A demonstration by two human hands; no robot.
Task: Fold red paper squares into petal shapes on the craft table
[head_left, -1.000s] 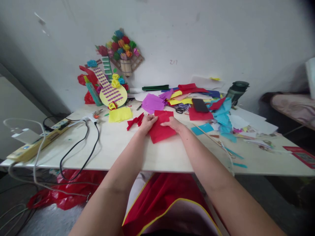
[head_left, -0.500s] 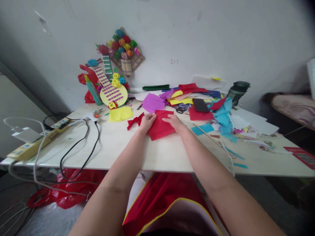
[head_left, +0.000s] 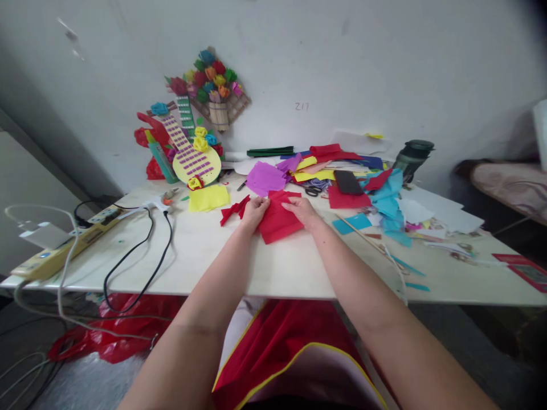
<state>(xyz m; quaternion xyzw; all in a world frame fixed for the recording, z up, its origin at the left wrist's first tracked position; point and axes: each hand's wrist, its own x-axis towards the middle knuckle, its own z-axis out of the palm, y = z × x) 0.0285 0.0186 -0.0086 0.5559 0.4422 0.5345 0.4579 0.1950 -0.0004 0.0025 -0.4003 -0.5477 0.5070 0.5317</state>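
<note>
On the table (head_left: 290,273), red paper (head_left: 280,226) — pinched by left hand (head_left: 255,213) at ten o'clock, right hand (head_left: 303,212) at two — has puckered, seemingly being gathered.

The number "217" (head_left: 301,106) stands in red on the white wall (head_left: 363,68).

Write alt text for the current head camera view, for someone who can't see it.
The left hand and right hand pinch a red sheet at a pale table. Beyond it lie a purple sheet and black scissors; a yellow guitar-shaped craft stands at the back left, and a dark phone lies among colorful sheets to the right.
</note>
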